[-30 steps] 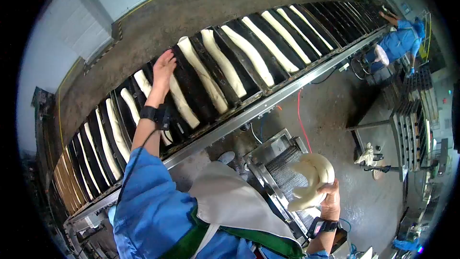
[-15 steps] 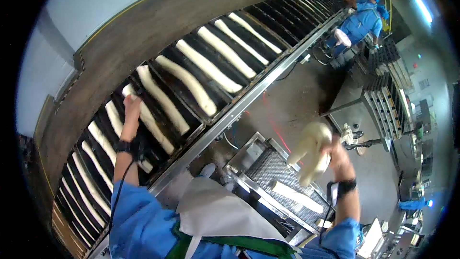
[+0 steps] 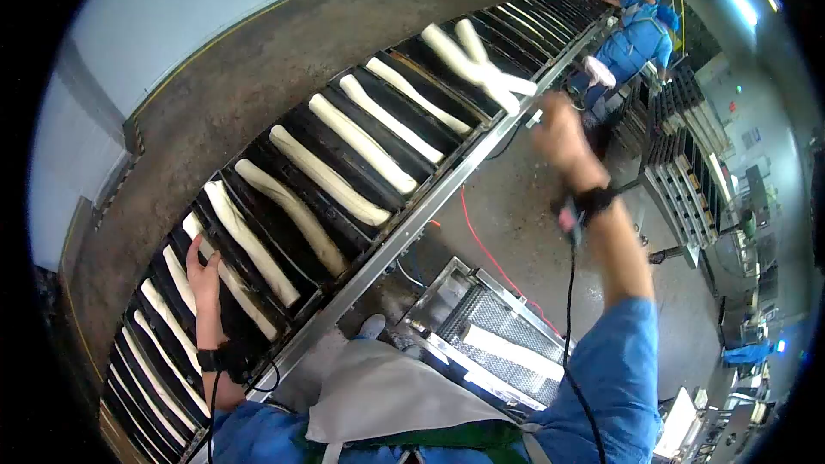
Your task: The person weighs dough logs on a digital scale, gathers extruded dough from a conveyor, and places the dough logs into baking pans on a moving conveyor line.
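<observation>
My left hand [image 3: 204, 275] is over the near trays, its fingers apart at a long pale dough strip [image 3: 236, 283] lying in a dark tray channel. Whether the fingertips press on that strip, I cannot tell. My right hand [image 3: 563, 142], smeared by motion, is stretched out past the metal rail. Just beyond it, two crossed dough strips [image 3: 485, 76] are over the farther dark trays, with a small gap between them and the hand. More dough strips [image 3: 361, 144] lie side by side in the dark channelled trays [image 3: 331, 236].
A metal rail [image 3: 404, 241] edges the tray line. Below it, a mesh conveyor [image 3: 481, 314] carries another dough strip [image 3: 516, 351]. People in blue [image 3: 632, 47] work at the far end, near stacked trays [image 3: 687, 189]. A red cable [image 3: 481, 245] runs along the floor.
My right hand has swung up and forward from above the mesh conveyor. The folded dough it held is now two crossed strips over the trays. My left hand has shifted down and left in view.
</observation>
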Demonstrator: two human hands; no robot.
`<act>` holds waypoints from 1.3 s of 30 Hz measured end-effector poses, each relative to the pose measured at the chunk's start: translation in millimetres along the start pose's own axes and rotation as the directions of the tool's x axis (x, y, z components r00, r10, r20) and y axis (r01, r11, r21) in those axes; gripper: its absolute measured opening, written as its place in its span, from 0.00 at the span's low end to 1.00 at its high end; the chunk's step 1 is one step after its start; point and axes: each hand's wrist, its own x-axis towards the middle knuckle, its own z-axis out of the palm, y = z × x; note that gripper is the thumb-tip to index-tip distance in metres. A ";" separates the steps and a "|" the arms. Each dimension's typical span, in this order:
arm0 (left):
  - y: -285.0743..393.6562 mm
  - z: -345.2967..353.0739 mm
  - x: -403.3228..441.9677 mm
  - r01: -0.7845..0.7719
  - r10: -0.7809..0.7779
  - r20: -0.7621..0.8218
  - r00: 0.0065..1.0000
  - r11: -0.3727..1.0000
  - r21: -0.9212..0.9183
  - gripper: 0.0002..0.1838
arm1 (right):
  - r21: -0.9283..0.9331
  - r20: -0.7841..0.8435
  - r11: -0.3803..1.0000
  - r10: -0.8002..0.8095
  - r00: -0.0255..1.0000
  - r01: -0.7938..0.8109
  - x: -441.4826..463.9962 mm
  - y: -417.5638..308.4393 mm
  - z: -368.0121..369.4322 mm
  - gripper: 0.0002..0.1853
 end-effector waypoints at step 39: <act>177.4 296.3 -52.2 -0.614 0.407 0.482 0.776 0.662 0.430 0.18 | 0.947 0.153 0.172 0.500 0.852 -0.271 19.3 179.0 -50.2 0.25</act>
